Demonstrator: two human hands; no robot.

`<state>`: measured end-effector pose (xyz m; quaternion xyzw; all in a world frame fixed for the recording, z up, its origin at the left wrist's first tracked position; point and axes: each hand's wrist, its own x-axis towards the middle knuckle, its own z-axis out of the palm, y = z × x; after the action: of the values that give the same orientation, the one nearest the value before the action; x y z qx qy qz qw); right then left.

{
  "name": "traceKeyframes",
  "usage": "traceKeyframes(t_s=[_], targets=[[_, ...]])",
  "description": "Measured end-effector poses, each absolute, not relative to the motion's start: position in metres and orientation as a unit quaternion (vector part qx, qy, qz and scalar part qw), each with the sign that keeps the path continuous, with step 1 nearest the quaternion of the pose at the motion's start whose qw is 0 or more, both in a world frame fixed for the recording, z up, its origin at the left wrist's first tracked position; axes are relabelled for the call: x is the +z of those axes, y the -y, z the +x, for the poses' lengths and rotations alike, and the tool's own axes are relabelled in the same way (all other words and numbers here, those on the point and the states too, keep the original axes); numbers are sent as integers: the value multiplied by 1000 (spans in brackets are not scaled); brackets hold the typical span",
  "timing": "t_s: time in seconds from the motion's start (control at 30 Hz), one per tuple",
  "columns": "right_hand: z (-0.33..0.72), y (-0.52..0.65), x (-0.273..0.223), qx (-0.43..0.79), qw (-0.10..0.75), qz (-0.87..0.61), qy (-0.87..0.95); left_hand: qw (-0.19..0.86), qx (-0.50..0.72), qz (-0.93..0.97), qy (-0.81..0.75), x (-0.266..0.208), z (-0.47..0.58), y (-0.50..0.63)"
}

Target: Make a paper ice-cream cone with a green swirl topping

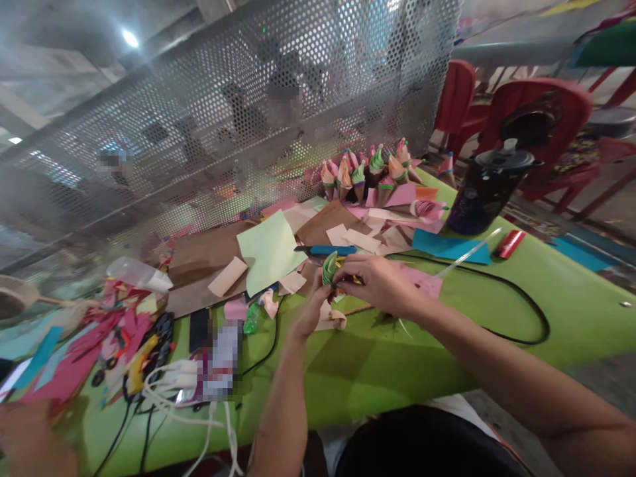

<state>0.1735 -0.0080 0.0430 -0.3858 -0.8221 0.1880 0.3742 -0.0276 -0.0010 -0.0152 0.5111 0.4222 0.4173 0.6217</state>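
A small paper ice cream cone with a green swirled top [328,268] is held upright above the green table. My left hand [312,306] grips it from the left, thumb and fingers closed around its lower part. From the right, my right hand [371,283] reaches over with bent fingers pinched against the cone's side. The fingers cover most of the cone's lower half. Just behind the hands lies a blue utility knife [330,250] near a light green paper sheet [272,253]. A curled beige paper strip [334,319] rests below them.
Several finished paper cones [368,171] stand at the back beside a perforated metal screen [238,119]. A dark tumbler [489,189] and red cylinder [510,245] are right. A yellow glue gun [142,364], white cables [169,394] and another person's arm [37,434] are left.
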Motion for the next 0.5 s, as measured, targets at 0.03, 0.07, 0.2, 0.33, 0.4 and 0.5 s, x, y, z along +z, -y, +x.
traceKeyframes(t_s=[0.03, 0.07, 0.2, 0.33, 0.4, 0.5], targets=[[174, 8, 43, 189, 374, -384, 823, 620, 418, 526, -407, -15, -28, 1], [174, 8, 43, 189, 374, -381, 824, 616, 417, 537, -398, -16, -28, 1], [175, 8, 43, 191, 378, -368, 828, 618, 409, 534, -407, -16, -27, 2], [175, 8, 42, 192, 381, -360, 830, 626, 411, 524, -406, -12, -26, 3], [175, 8, 42, 192, 384, -354, 831, 628, 413, 520, -405, -10, -25, 4], [174, 9, 41, 190, 390, -351, 830, 630, 419, 508, -411, -8, -24, 4]])
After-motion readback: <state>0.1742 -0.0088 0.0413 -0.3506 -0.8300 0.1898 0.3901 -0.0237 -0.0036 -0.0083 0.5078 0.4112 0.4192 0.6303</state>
